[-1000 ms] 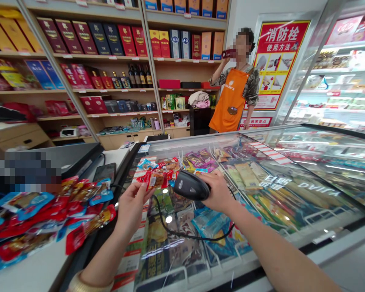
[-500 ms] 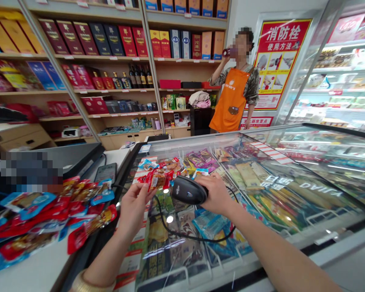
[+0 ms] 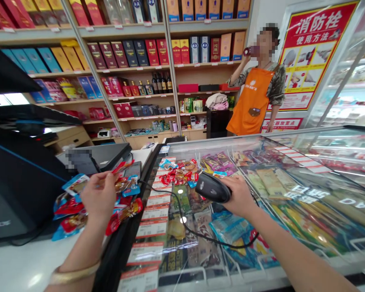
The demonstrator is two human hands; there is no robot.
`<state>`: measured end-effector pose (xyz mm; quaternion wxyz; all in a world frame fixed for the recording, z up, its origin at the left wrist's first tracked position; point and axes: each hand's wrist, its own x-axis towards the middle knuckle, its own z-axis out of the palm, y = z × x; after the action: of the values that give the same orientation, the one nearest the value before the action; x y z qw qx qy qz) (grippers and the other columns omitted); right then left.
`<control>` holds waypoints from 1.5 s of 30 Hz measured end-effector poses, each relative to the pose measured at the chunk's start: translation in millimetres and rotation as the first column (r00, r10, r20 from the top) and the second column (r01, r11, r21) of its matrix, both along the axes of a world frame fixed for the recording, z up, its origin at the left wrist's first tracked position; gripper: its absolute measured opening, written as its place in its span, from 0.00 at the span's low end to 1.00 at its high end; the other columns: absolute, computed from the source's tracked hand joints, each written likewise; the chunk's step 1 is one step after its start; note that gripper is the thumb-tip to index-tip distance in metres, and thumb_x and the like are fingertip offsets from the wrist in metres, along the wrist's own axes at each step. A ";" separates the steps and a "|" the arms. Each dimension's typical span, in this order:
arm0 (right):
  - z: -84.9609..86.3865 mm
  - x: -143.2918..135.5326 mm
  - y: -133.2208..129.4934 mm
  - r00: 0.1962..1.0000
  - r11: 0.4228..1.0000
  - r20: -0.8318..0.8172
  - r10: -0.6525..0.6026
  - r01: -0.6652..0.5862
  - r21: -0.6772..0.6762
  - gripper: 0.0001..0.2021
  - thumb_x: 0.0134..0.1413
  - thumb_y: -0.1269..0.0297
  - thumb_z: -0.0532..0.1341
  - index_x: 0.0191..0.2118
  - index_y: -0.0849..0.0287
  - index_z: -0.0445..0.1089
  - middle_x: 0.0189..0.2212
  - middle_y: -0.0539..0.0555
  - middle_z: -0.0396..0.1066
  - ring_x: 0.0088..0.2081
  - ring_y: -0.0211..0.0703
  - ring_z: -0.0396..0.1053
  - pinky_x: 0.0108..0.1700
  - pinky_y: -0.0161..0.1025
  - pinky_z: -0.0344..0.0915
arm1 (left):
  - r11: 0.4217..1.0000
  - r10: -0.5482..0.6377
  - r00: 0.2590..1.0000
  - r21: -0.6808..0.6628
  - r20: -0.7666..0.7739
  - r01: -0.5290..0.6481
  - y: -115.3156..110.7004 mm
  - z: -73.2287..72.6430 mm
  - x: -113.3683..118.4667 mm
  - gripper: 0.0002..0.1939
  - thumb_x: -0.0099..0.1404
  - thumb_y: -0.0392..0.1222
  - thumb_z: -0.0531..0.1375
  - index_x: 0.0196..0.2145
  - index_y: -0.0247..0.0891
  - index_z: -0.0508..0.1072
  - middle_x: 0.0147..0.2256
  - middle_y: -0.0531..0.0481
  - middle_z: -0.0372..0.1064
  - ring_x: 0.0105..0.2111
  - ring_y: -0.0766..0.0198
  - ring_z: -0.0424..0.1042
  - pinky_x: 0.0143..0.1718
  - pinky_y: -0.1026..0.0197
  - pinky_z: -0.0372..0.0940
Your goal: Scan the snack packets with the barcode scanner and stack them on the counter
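Observation:
My right hand (image 3: 239,196) grips a black barcode scanner (image 3: 213,187) above the glass top of a freezer (image 3: 182,243). Just beyond the scanner's head lies a small group of red and blue snack packets (image 3: 181,172) on the glass. My left hand (image 3: 99,194), with a gold bangle on the wrist, is over a pile of similar packets (image 3: 74,202) on the white counter. Its thumb and fingers are pinched at the edge of a red packet (image 3: 123,165). The scanner's black cable (image 3: 194,233) curves across the glass.
A black checkout machine (image 3: 21,190) stands at the left, with a phone (image 3: 133,170) on the counter beyond the pile. Behind the freezer stands a person in an orange apron (image 3: 252,101), drinking. Stocked shelves (image 3: 134,69) line the back wall.
My left hand has moved left, from the packets on the glass to the pile on the counter. My right hand still holds the scanner. The view has turned left.

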<state>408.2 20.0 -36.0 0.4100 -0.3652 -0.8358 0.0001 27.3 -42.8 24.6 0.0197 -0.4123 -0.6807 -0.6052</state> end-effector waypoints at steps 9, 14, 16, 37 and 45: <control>-2.7 2.1 3.9 0.999 0.999 -0.009 -0.032 0.032 -0.001 0.13 0.46 0.60 0.68 0.40 0.56 0.76 0.37 0.55 0.80 0.39 0.51 0.75 0.42 0.44 0.57 | 0.943 0.153 0.877 -0.199 -0.456 -0.268 -21.5 11.0 -99.7 0.15 0.56 0.58 0.57 0.24 0.46 0.66 0.24 0.46 0.68 0.48 0.36 0.72 0.49 0.29 0.63; -5.9 3.8 6.9 0.999 0.999 -0.008 -0.047 0.047 0.003 0.16 0.47 0.57 0.68 0.43 0.56 0.77 0.39 0.57 0.80 0.40 0.51 0.75 0.43 0.44 0.58 | 0.936 0.226 0.784 -0.093 -0.578 -0.339 -17.8 10.8 -69.5 0.16 0.66 0.55 0.51 0.35 0.45 0.72 0.41 0.47 0.73 0.56 0.36 0.67 0.55 0.29 0.59; -6.0 3.6 6.9 0.999 0.999 -0.019 -0.051 0.051 0.010 0.15 0.48 0.57 0.68 0.42 0.56 0.77 0.39 0.57 0.80 0.39 0.51 0.75 0.43 0.44 0.58 | 0.968 0.155 0.773 -0.060 -0.615 -0.242 -4.4 8.4 -43.7 0.16 0.66 0.53 0.51 0.40 0.44 0.74 0.46 0.46 0.73 0.56 0.41 0.68 0.57 0.35 0.61; -6.1 3.5 15.0 0.989 0.994 -0.104 -0.102 0.104 0.016 0.16 0.46 0.53 0.68 0.40 0.56 0.76 0.32 0.54 0.78 0.35 0.49 0.72 0.41 0.43 0.52 | 0.716 -0.465 0.885 -0.589 -0.003 0.374 167.3 -60.1 55.3 0.12 0.53 0.44 0.60 0.36 0.42 0.78 0.53 0.42 0.75 0.62 0.45 0.66 0.63 0.49 0.58; -9.1 3.0 16.9 0.989 0.994 -0.102 -0.104 0.106 0.015 0.15 0.45 0.55 0.67 0.40 0.56 0.76 0.32 0.55 0.78 0.35 0.48 0.72 0.42 0.43 0.53 | 0.766 -0.476 0.805 -0.281 0.355 0.577 128.5 -64.6 86.8 0.11 0.58 0.48 0.61 0.23 0.40 0.70 0.20 0.51 0.68 0.34 0.51 0.76 0.46 0.48 0.70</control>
<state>411.2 36.9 -45.1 0.4549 -0.4042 -0.7935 -0.0114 114.1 85.7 -40.0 -0.3222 -0.4997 -0.6352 -0.4929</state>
